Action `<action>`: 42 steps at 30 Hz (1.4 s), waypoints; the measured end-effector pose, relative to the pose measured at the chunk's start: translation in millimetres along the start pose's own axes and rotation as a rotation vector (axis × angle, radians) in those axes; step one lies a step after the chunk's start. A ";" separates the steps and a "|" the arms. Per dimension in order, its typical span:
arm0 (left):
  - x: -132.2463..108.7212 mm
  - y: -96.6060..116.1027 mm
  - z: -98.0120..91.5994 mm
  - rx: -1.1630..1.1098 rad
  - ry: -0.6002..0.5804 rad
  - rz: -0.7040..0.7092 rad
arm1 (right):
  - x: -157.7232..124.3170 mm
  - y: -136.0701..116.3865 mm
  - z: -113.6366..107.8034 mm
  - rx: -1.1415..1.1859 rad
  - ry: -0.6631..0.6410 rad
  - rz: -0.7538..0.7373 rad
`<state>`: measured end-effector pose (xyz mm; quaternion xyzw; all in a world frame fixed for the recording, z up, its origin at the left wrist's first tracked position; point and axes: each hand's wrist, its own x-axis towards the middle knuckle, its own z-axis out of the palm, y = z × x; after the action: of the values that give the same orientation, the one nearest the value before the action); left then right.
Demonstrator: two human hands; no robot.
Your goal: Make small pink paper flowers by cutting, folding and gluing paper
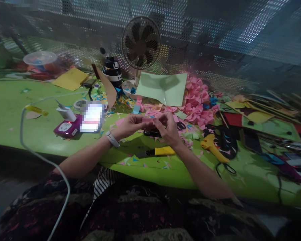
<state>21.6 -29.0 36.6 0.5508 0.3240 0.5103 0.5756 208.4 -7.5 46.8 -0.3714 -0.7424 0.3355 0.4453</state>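
Between the fingertips of both hands is a small pink paper piece (147,119), partly covered by the fingers. My left hand (132,125), with a white band at the wrist, pinches its left side. My right hand (167,129) closes on it from the right. Beneath the hands lie dark-handled scissors (181,125), mostly hidden. Closer to the table's front edge rests a yellow-handled cutter knife (163,151). Behind the hands, a heap of folded pink paper pieces (197,100) spreads to the right, beside a pale green sheet (163,87) standing propped up.
A lit phone (92,117) and a purple power socket (67,127) with a white charger sit at left, its cable (43,154) crossing the front edge. A fan (141,43) and dark bottle (112,72) stand behind. At right lies a yellow glue gun (214,147).
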 end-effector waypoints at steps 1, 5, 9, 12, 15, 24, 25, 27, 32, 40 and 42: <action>-0.2 -0.2 -0.2 0.004 -0.003 0.007 | 0.3 0.5 -0.3 -0.001 0.006 0.002; -0.6 -2.4 -1.6 0.017 -0.022 0.032 | 0.9 1.4 0.0 -0.034 -0.029 -0.021; 0.1 -2.4 -2.1 0.034 -0.010 0.041 | 0.4 -2.3 1.1 -0.105 -0.012 -0.122; 0.5 1.4 -1.8 0.057 0.027 0.030 | -0.1 -5.4 0.8 -0.123 0.035 -0.148; 0.6 4.2 -2.2 0.075 0.027 0.015 | 0.3 -5.4 -0.4 -0.083 0.032 -0.114; 1.3 4.8 -4.9 0.048 0.022 -0.030 | 4.5 -1.7 -3.2 -0.010 -0.196 -0.009; 1.5 6.0 -6.0 0.047 0.024 -0.042 | 5.3 -1.7 -4.5 0.008 -0.219 0.007; 1.9 8.0 -8.6 0.050 0.026 -0.057 | 7.1 -1.9 -8.1 0.039 -0.282 0.043; 2.4 7.6 -13.3 0.069 0.008 -0.067 | 10.6 -3.5 -15.5 0.004 -0.284 0.052; 3.1 8.3 -11.2 0.065 0.101 -0.039 | 9.1 -4.5 -14.6 0.151 -0.327 0.149; 4.0 8.3 -10.7 0.043 0.156 -0.016 | 9.4 -5.0 -14.1 0.188 -0.325 0.187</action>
<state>10.8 -23.0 43.4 0.5192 0.3832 0.5398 0.5406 216.9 0.3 60.2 -0.3364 -0.7322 0.4987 0.3194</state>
